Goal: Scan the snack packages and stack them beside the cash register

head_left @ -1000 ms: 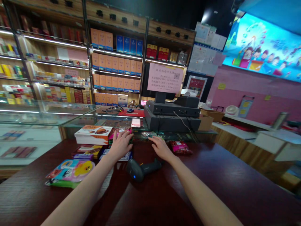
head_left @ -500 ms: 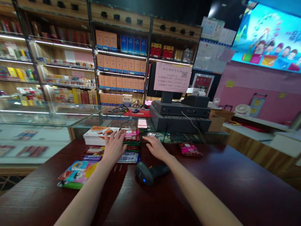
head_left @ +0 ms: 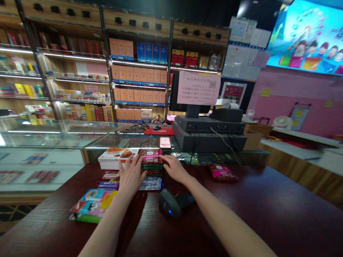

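My left hand [head_left: 130,177] is raised with its fingers spread, just in front of a white box with an orange label [head_left: 118,157]. My right hand [head_left: 173,169] reaches left, its fingertips at the edge of a stack of red and green packets [head_left: 151,160]. Neither hand visibly grips anything. A blue-and-white packet [head_left: 151,183] lies below the stack. A black barcode scanner [head_left: 173,203] rests on the dark wooden counter [head_left: 241,203] just below my right wrist. A colourful cartoon-printed bag [head_left: 92,206] lies to the left.
A pink snack packet [head_left: 222,172] lies on the counter to the right. Behind stand a glass display case [head_left: 53,137], a black till with monitor [head_left: 209,134], and a pink phone [head_left: 165,142] on the glass. Stocked shelves [head_left: 136,71] rise behind them.
My right hand has moved left to the stack's edge, and my left hand has lifted with its fingers spread. The whole view has shifted slightly, with the counter items lower and further right.
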`<state>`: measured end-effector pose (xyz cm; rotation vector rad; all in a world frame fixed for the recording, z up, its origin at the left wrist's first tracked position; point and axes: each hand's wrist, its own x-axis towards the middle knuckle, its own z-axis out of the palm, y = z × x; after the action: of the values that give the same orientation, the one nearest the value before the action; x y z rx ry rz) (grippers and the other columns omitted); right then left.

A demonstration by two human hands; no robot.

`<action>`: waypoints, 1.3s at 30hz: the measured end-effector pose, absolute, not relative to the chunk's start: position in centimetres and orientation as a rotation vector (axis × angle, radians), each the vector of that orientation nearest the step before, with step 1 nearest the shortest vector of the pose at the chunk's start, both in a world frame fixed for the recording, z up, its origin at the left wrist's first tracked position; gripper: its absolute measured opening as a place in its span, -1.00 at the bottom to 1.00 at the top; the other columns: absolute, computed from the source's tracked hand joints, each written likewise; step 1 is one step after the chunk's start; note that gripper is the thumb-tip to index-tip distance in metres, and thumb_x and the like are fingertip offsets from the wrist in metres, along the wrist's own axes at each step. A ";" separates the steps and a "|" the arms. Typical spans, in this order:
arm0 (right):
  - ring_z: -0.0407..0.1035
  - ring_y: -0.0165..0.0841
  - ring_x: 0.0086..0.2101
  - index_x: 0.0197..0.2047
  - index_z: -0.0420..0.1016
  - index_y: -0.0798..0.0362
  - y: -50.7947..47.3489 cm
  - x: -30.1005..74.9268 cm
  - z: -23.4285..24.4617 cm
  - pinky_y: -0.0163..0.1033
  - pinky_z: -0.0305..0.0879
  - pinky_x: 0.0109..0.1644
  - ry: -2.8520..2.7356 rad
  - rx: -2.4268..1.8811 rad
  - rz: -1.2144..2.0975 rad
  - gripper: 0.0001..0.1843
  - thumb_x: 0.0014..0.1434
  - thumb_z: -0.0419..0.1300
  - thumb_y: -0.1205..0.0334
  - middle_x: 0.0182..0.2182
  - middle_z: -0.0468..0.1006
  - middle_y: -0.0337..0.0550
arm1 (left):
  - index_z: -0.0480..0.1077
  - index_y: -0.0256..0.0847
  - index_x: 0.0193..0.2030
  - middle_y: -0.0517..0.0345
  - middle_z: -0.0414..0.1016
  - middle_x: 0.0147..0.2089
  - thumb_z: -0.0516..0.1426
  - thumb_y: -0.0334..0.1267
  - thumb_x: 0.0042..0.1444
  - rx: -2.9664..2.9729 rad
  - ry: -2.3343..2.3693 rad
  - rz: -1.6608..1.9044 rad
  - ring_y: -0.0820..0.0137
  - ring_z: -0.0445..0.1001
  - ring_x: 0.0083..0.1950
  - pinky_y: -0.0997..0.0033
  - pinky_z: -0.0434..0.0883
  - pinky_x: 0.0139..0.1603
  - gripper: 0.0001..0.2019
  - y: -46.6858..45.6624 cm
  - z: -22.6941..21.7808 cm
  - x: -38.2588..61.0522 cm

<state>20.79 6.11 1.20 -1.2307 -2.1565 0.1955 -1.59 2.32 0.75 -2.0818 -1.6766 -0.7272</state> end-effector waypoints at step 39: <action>0.50 -0.15 0.04 0.19 0.52 -0.06 4.0 22.8 0.0 0.01 0.34 0.19 -1.858 -1.141 0.533 -0.56 0.26 0.21 0.11 0.05 0.62 -0.09 | 0.34 -0.11 0.31 -0.03 0.48 0.27 0.06 0.05 0.30 -2.180 -1.605 -0.861 -0.09 0.21 0.41 -0.49 -0.28 0.41 -0.49 2.5 -0.6 -0.7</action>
<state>22.79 4.01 -0.04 -1.1408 -1.8577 0.5334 -0.74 2.46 -0.64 -2.1804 -1.6054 -0.8606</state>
